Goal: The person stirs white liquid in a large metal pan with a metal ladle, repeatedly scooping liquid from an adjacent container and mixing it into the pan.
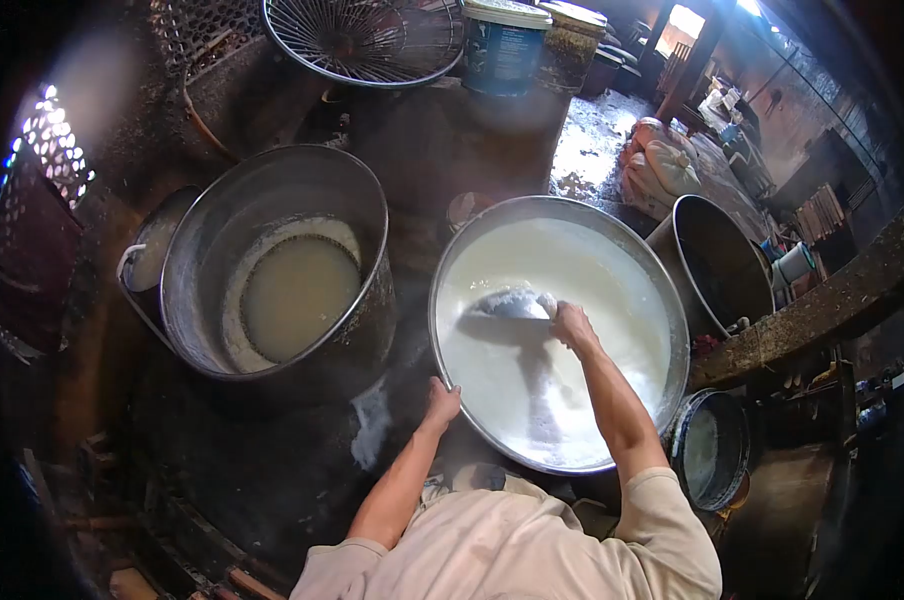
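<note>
A wide round metal vat full of white, milky liquid stands in front of me. My right hand reaches over the vat and is closed around the handle end of a metal scoop. The scoop is at the liquid's surface with white froth in it; how deep it dips I cannot tell. At the vat's near left side, my left hand grips the rim, with its thumb on the edge.
A deep metal pot with cloudy yellowish liquid stands left. Another metal container leans at right, above a smaller bucket. A wire basket and a blue bucket are behind. A wooden beam runs along the right.
</note>
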Tool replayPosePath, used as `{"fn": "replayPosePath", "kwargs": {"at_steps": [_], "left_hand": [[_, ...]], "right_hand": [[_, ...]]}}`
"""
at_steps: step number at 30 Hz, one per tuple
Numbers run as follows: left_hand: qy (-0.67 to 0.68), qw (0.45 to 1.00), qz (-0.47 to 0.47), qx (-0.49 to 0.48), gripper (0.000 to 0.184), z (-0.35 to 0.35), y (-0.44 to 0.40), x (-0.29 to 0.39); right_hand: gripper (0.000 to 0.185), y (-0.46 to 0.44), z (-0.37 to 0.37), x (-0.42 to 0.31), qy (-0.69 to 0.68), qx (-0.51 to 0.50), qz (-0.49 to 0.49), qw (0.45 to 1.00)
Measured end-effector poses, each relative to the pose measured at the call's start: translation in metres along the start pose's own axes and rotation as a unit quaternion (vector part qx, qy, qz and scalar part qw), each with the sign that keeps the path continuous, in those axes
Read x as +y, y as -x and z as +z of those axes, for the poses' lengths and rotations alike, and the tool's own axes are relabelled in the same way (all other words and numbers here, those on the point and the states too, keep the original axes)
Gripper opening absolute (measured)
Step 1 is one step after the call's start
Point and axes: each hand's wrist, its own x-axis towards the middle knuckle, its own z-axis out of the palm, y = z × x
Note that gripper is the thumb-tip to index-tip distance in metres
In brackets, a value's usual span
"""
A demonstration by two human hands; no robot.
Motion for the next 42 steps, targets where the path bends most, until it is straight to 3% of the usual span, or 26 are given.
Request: {"fn": "replayPosePath", "kwargs": {"at_steps": [3,8,13,17,19,23,27,28,31,36,37,39,42], "left_hand": [[-0.002,1.000,-0.007,-0.002,0.053,-0.004,0.002,0.009],[-0.005,1.000,-0.013,-0.017,0.061,0.000,-0.003,0.005],[-0.019,1.000,-0.019,0.004,0.060,0.000,0.005,0.012],[-0.039,0.999,-0.028,0.017,0.060,0.008,-0.007,-0.004],[0.020,0.999,-0.016,0.032,0.055,0.013,-0.015,-0.017],[-0.006,0.994,0.036,0.107,0.042,0.027,-0.020,-0.033],[-0.017,0.988,0.011,0.154,0.037,0.034,0.001,-0.017],[0.017,0.996,-0.026,0.078,0.047,0.025,0.024,0.009],[-0.010,0.993,-0.030,0.115,0.046,0.039,0.039,0.003],[-0.030,0.993,-0.052,0.104,0.044,0.041,0.052,0.013],[-0.043,0.991,-0.056,0.111,0.044,0.042,0.045,0.009],[-0.054,0.990,-0.060,0.120,0.045,0.044,0.041,0.007],[-0.081,0.986,-0.071,0.124,0.046,0.040,0.044,0.012]], "right_hand": [[0.017,0.010,0.012,0.025,0.032,-0.054,0.039,0.997],[0.018,0.041,0.038,0.086,0.022,-0.041,0.040,0.998],[0.018,0.073,0.052,0.143,0.036,-0.013,0.063,0.997],[0.025,0.111,0.035,0.173,0.022,-0.084,0.127,0.988],[0.028,0.131,0.027,0.191,0.006,-0.090,0.138,0.986],[0.032,0.166,-0.001,0.242,0.046,-0.048,0.078,0.995],[0.036,0.207,-0.071,0.244,0.050,-0.015,0.034,0.998],[0.036,0.211,-0.086,0.248,0.051,-0.015,0.033,0.998],[0.041,0.215,-0.125,0.266,-0.016,-0.006,0.018,1.000],[0.043,0.184,-0.167,0.276,-0.015,0.123,-0.048,0.991],[0.043,0.172,-0.164,0.271,-0.015,0.120,-0.049,0.991],[0.038,0.145,-0.158,0.258,-0.035,0.236,0.011,0.971],[0.033,0.097,-0.130,0.264,0.006,0.269,0.069,0.961]]}}
